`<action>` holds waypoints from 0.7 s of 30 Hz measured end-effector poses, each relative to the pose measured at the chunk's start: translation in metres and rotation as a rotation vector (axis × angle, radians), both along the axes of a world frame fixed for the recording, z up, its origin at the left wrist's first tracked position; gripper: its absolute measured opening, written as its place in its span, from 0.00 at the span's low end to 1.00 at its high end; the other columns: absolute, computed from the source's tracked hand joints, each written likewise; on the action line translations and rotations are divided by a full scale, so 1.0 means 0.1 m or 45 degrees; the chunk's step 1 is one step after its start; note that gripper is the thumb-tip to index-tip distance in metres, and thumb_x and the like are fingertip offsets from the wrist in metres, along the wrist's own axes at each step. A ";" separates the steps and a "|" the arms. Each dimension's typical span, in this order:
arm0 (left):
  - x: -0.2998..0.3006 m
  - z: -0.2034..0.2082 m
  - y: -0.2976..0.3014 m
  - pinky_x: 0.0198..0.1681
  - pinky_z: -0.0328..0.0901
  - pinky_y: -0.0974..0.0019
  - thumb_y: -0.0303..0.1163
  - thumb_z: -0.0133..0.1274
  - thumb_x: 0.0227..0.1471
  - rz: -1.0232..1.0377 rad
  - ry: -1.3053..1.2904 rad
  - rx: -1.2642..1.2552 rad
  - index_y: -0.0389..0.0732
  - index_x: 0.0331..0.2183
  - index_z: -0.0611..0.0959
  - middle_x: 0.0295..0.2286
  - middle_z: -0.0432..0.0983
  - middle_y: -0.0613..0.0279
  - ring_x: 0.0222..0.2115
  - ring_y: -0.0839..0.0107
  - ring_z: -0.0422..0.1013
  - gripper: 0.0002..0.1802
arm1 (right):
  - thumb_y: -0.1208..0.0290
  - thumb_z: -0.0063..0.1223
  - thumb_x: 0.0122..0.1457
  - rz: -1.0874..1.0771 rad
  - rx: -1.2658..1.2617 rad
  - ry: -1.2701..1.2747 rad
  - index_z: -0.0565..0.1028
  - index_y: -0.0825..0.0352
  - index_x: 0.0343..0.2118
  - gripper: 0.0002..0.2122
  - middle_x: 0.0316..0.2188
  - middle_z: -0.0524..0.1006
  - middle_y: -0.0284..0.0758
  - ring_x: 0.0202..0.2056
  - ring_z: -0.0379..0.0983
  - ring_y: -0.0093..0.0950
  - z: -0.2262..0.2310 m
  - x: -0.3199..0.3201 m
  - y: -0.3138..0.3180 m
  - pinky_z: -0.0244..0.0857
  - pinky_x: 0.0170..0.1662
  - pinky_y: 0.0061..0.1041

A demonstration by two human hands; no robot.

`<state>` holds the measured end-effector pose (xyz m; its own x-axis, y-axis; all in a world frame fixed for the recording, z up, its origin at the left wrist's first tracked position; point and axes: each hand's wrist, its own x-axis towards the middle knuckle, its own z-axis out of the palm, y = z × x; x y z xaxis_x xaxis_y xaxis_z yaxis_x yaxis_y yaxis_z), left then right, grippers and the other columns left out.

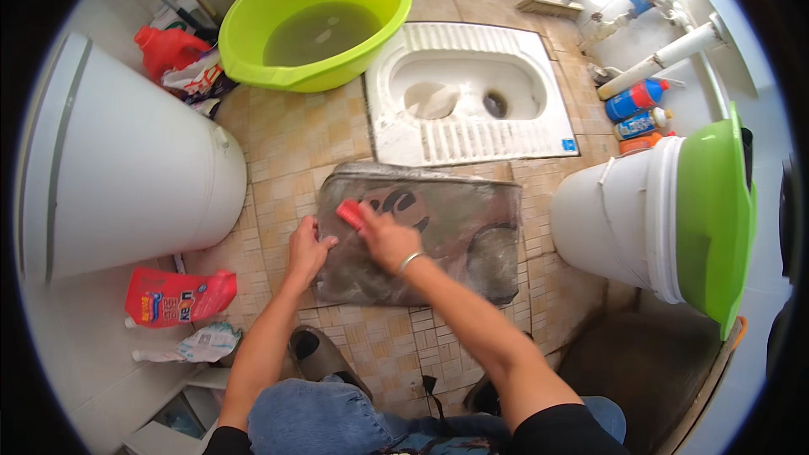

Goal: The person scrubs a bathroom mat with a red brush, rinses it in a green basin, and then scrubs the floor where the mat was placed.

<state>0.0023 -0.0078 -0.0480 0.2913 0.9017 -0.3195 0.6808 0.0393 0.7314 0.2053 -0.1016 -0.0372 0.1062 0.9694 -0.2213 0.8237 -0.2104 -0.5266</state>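
Note:
A wet, dark grey-brown floor mat (447,244) with a paw-like pattern lies on the tiles in front of me. My right hand (391,241), a bracelet at its wrist, is closed round a red scrub brush (350,214) over the upper left part of the mat. The brush's bristles are hidden under it. At the mat's left edge, my left hand (308,251) grips the border, thumb on top and fingers along the rim.
Beyond the mat is a white squat toilet (501,141). A green basin (253,76) of murky water stands at its left. A white barrel (152,168) and a red pouch (181,297) are at left; a white bucket (607,211), green basin (716,227) and bottles (634,101) at right.

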 end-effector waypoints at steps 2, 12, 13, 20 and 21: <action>-0.05 0.15 -0.06 0.33 0.69 0.65 0.23 0.71 0.42 0.038 0.050 0.010 0.35 0.37 0.77 0.27 0.79 0.61 0.27 0.72 0.72 0.21 | 0.54 0.47 0.69 -0.279 -0.039 -0.065 0.57 0.44 0.68 0.26 0.40 0.78 0.45 0.34 0.81 0.50 0.16 0.37 -0.03 0.74 0.35 0.51; 0.12 0.22 -0.07 0.33 0.69 0.63 0.27 0.74 0.39 0.029 0.067 -0.104 0.34 0.33 0.77 0.25 0.75 0.62 0.26 0.71 0.70 0.22 | 0.54 0.43 0.71 -0.258 -0.098 -0.087 0.52 0.53 0.71 0.29 0.39 0.78 0.46 0.32 0.80 0.52 0.05 0.04 0.13 0.74 0.36 0.57; 0.02 0.27 -0.05 0.33 0.69 0.63 0.27 0.74 0.39 0.044 0.107 -0.072 0.34 0.33 0.77 0.25 0.75 0.61 0.26 0.70 0.70 0.22 | 0.53 0.43 0.71 -0.332 -0.173 -0.128 0.52 0.54 0.71 0.29 0.38 0.78 0.46 0.32 0.80 0.52 0.18 0.24 0.11 0.74 0.35 0.56; 0.11 0.10 -0.04 0.32 0.68 0.61 0.29 0.75 0.38 0.030 0.009 -0.103 0.33 0.30 0.77 0.24 0.75 0.59 0.26 0.68 0.69 0.21 | 0.54 0.44 0.70 -0.513 -0.085 -0.044 0.56 0.56 0.70 0.28 0.38 0.79 0.47 0.35 0.80 0.52 0.09 -0.08 0.32 0.73 0.39 0.55; 0.26 0.10 -0.05 0.32 0.68 0.61 0.28 0.74 0.39 -0.012 0.010 -0.089 0.33 0.30 0.78 0.24 0.75 0.58 0.26 0.67 0.70 0.21 | 0.54 0.44 0.70 -0.339 -0.012 -0.046 0.55 0.55 0.69 0.28 0.39 0.80 0.48 0.37 0.81 0.51 -0.01 -0.04 0.39 0.74 0.41 0.53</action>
